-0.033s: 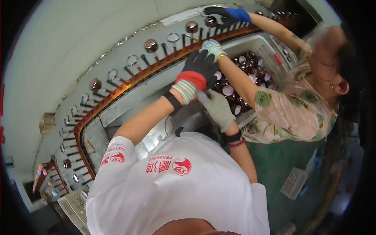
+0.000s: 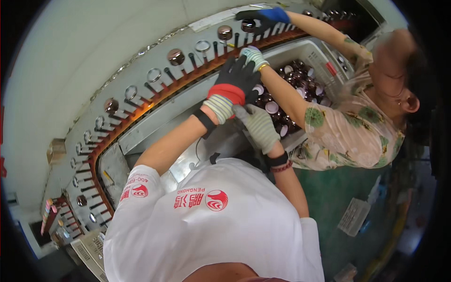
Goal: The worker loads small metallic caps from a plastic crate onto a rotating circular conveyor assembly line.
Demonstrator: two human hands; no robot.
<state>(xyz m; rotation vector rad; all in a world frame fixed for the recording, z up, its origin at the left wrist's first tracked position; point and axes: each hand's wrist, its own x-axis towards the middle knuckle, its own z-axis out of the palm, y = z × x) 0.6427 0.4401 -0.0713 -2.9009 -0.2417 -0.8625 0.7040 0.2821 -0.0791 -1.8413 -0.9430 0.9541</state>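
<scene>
My left hand [image 2: 235, 80] wears a black-coated glove with a red cuff over a striped knit one. Its fingers lie stretched out and spread near the conveyor's front edge, holding nothing I can see. My right hand [image 2: 259, 126], in a pale knit glove, is closed at the red cuff [image 2: 227, 94] of the left glove; its fingertips are partly hidden. Beyond my left hand runs a curved orange-brown conveyor [image 2: 162, 96] with upright dark pegs. Some carry shiny brown round caps [image 2: 175, 57] or silvery round pieces [image 2: 154, 75].
A pale plastic crate [image 2: 319, 49] full of brown caps [image 2: 271, 107] stands right of my hands. A co-worker's near gloved hand [image 2: 253, 57] reaches across it; the far black-and-blue glove [image 2: 263, 19] is at a cap on the line. A metal surface [image 2: 188, 164] lies below my left forearm.
The caps and pegs have shifted slightly left along the conveyor. The co-worker's far hand has moved a little left with them. My hands stay together, barely moved.
</scene>
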